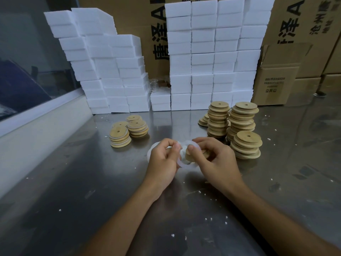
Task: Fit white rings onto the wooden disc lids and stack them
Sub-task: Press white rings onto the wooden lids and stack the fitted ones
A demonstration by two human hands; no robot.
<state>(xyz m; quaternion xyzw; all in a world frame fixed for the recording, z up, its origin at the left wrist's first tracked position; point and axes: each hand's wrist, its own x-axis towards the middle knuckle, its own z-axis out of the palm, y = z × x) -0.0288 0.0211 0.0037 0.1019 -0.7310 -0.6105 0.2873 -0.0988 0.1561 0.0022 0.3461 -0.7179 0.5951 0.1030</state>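
Wooden disc lid (191, 155) gripped in our right hand (215, 159); left hand (163, 157) fingers pinch white ring (181, 163) against it; ringed stacks (120, 136) at 10 o'clock on tabletop (73, 182).

- My right hand (215, 159) holds a wooden disc lid (191, 154); my left hand (163, 159) pinches a white ring (181, 164) against it.
- I see lid stacks (241, 124) and foam blocks (203, 58) on the table (73, 182).

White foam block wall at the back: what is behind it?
Behind the white foam blocks stand printed cardboard boxes. In the gap between the two block stacks sit small clear and brown items, too indistinct to name. The boxes' lower parts are covered.
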